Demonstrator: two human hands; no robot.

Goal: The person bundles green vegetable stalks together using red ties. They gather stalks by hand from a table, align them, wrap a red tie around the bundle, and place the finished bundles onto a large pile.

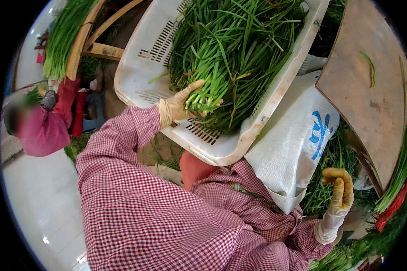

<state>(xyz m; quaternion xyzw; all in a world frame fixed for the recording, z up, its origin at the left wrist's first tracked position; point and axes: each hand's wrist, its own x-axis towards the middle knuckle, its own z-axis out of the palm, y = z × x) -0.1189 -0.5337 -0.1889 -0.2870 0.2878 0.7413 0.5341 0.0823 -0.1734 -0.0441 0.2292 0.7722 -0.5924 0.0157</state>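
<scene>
My left hand [181, 103], in a pale rubber glove, grips the light stem ends of a bunch of garlic chives [208, 79]. This bunch rests on a large heap of loose chives [261, 57] inside a white slotted plastic basket [247, 135]. At the lower right my right hand [341, 191], gloved and stained yellow, is raised away from the basket with its fingers loosely bent. Nothing shows in it. A white woven sack [286, 142] with blue writing lies between the right hand and the basket, partly over my checked clothing.
A brown board [366, 74] bearing one stray green leaf stands at the right. Long chives [396, 169] and a red strip [393, 203] lie beyond it. At left, a person in pink [45, 132] sits by a wooden frame [79, 44] holding more chives [64, 37]. White tiles [44, 203] cover the floor.
</scene>
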